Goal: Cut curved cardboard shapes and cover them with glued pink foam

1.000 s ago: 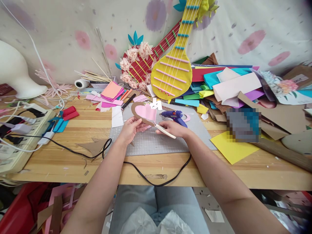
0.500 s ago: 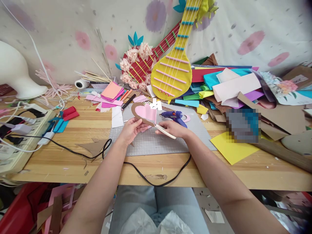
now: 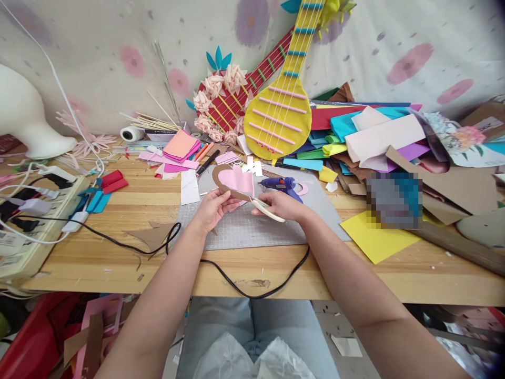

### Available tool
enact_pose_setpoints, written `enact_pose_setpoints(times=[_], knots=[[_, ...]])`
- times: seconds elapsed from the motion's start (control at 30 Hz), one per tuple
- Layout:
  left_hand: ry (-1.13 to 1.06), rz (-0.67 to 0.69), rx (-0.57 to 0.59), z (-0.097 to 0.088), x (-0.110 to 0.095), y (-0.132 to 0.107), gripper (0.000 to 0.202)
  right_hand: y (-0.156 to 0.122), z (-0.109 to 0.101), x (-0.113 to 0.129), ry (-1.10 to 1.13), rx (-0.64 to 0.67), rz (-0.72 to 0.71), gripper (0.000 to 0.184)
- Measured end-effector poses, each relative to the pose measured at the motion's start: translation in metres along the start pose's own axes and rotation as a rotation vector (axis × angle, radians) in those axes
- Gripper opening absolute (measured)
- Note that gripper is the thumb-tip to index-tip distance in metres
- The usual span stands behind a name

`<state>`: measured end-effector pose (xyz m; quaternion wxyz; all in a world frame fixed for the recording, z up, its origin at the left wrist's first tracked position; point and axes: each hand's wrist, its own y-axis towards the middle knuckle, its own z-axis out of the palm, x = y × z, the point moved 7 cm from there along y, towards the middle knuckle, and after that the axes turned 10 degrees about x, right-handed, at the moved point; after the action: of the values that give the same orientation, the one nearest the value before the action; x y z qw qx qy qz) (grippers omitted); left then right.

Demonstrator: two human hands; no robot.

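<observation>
The left hand has its fingers pinching the lower edge of a curved brown card, held over the grey cutting mat. The right hand's fingers are closed around the pale handles of the scissors, whose blades meet the card's near end. If the left pinch slackens, the card could twist against the blades and the cut wander; if the thumb creeps along the edge, skin could get nicked. Pink paper shows just behind the card (whether the two touch, I cannot tell), so a deep bite might catch it too. Near the right hand sits the blue glue gun; a careless knuckle could push it, and its tip may be hot. Farther out, a black cord loops across the worktop below the forearms, where a dragging arm might snag it.
</observation>
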<state>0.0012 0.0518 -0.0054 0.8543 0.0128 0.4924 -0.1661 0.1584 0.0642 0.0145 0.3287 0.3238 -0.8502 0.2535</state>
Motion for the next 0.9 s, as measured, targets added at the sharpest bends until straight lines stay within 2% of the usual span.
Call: enact_pose_setpoints(times=[0.3,0.53,0.73,0.9], knots=[[0.016,-0.007,0.082,0.0040,0.0014,0.0000,0.009,-0.0049,0.0004,0.0060,0.048,0.056,-0.020,0.050],[0.018,0.003,0.066,0.0024,0.0003,-0.0003,0.008,-0.0086,-0.0012,0.0018,0.032,0.079,0.037,0.049],[0.011,-0.016,0.101,0.0047,0.0032,-0.0004,0.009,-0.0045,0.0030,0.0053,0.040,0.075,0.003,0.047],[-0.059,-0.012,0.067,0.0014,0.0011,-0.0004,0.008,-0.0043,0.0032,0.0037,0.107,0.082,-0.022,0.046]])
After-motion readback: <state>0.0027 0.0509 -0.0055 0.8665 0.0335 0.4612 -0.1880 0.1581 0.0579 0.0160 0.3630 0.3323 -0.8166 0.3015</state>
